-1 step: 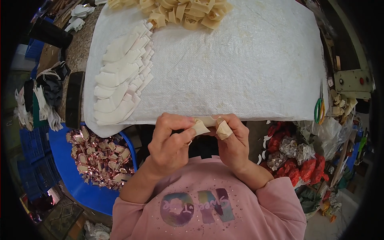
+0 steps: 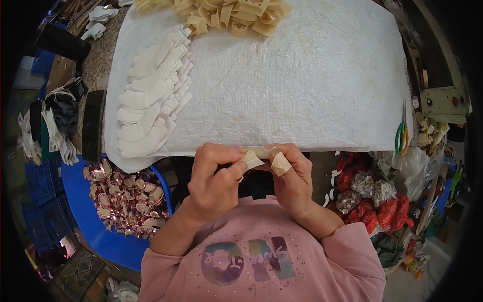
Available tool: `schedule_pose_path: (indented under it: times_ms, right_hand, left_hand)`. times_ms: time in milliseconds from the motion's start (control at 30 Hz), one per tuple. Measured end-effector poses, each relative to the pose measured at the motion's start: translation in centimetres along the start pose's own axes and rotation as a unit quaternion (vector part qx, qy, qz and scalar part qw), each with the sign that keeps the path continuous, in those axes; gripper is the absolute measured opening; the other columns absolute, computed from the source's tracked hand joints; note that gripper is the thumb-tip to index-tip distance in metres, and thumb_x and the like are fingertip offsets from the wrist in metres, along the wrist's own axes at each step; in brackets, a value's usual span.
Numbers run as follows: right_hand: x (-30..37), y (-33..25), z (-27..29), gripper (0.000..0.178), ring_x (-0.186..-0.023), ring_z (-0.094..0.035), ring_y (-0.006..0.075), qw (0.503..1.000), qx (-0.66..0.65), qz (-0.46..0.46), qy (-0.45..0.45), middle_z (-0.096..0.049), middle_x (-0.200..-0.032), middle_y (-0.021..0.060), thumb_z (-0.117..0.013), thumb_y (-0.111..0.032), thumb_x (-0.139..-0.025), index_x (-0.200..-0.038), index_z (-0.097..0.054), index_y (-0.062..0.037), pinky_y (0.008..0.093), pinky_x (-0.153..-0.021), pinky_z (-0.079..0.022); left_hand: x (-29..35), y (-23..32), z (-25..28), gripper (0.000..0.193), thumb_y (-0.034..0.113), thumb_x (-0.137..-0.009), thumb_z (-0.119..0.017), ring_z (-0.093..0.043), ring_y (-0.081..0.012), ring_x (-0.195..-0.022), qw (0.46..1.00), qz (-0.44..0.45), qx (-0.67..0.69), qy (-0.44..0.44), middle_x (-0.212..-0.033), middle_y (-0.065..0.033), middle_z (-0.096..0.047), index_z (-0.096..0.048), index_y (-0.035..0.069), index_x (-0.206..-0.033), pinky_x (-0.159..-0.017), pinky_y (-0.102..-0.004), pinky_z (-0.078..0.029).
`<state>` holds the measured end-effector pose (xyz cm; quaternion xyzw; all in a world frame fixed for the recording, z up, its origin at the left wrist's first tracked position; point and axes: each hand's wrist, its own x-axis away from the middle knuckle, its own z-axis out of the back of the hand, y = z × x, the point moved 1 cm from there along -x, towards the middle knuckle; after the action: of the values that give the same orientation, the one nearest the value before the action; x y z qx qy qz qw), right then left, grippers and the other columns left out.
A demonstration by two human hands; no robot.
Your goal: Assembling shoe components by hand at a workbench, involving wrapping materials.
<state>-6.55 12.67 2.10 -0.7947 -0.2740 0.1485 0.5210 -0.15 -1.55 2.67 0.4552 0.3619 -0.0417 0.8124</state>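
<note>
One white sheet (image 2: pixel 302 90) lies before both hands (image 2: pixel 214 182) (image 2: pixel 294 180) — blue container (image 2: pixel 108 246) left.

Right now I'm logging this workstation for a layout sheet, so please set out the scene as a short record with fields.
Left hand: holding one end of a cream piece
Right hand: holding its other end
Work surface: white woven sheet
Sheet, left side: white pieces in overlapping rows
Sheet, far edge: heap of tan pieces
Sheet, right edge: scissors with green and orange handles
Lower left: blue container with shiny pinkish pieces
</note>
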Motion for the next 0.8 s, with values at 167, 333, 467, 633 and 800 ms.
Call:
schedule_pose_path:
  times_ms: [167, 333, 467, 633, 800]
  right_hand:
    - [-0.3, -0.2, 0.1, 0.025, -0.083, -0.063, 0.0157, 0.985, 0.168, -0.01, -0.04, -0.064, -0.096, 0.0123, -0.047, -0.013, -0.095, -0.11, -0.056, 0.0032, 0.0289, -0.071, -0.051]
    - [-2.1, -1.1, -0.1, 0.024, -0.072, -0.062, 0.0177, 0.939, 0.332, 0.059, -0.073, -0.063, -0.083, 0.0122, -0.048, -0.017, -0.094, -0.104, -0.058, 0.0016, 0.0288, -0.064, -0.048]
    - [-3.3, -1.1, 1.3, 0.025, -0.066, -0.058, 0.0169, 0.946, 0.283, -0.019, -0.158, -0.061, -0.079, 0.0093, -0.05, -0.022, -0.094, -0.1, -0.057, 0.0012, 0.0295, -0.062, -0.047]
    - [-4.9, -1.4, 2.1, 0.026, -0.082, -0.058, 0.0137, 0.963, 0.052, -0.207, -0.167, -0.061, -0.089, 0.0061, -0.064, -0.013, -0.087, -0.106, -0.055, 0.0021, 0.0273, -0.071, -0.049]
    - [-5.0, -1.7, 1.7, 0.038, -0.086, -0.061, 0.0125, 0.96, 0.086, -0.198, -0.18, -0.064, -0.095, 0.0084, -0.07, -0.001, -0.075, -0.11, -0.057, 0.0021, 0.0264, -0.073, -0.051]
  left_hand:
    - [-0.2, 0.7, -0.4, 0.021, -0.009, -0.061, -0.064, -0.054, -0.0219, -0.069, 0.992, -0.025, -0.118, -0.048, -0.085, -0.0115, -0.055, -0.057, -0.001, -0.079, -0.054, -0.0306, -0.039]
    - [-0.5, 0.2, -0.2, 0.019, -0.011, -0.067, -0.064, -0.054, -0.0232, -0.071, 0.988, 0.009, -0.134, -0.079, -0.086, -0.0128, -0.055, -0.056, -0.001, -0.081, -0.059, -0.0317, -0.044]
    - [0.5, -1.0, 0.8, 0.015, -0.012, -0.076, -0.063, -0.06, -0.0246, -0.084, 0.982, 0.175, 0.063, -0.042, -0.093, -0.0147, -0.056, -0.054, 0.0, -0.081, -0.073, -0.0333, -0.05]
    - [0.4, -0.6, 0.2, 0.018, -0.016, -0.073, -0.062, -0.064, -0.0232, -0.089, 0.932, 0.227, 0.282, -0.014, -0.096, -0.0158, -0.062, -0.053, -0.001, -0.076, -0.075, -0.0304, -0.052]
    - [-0.2, -0.3, 0.3, 0.019, -0.016, -0.071, -0.063, -0.063, -0.0225, -0.08, 0.985, 0.103, 0.123, -0.065, -0.093, -0.0156, -0.061, -0.052, -0.001, -0.075, -0.066, -0.0285, -0.052]
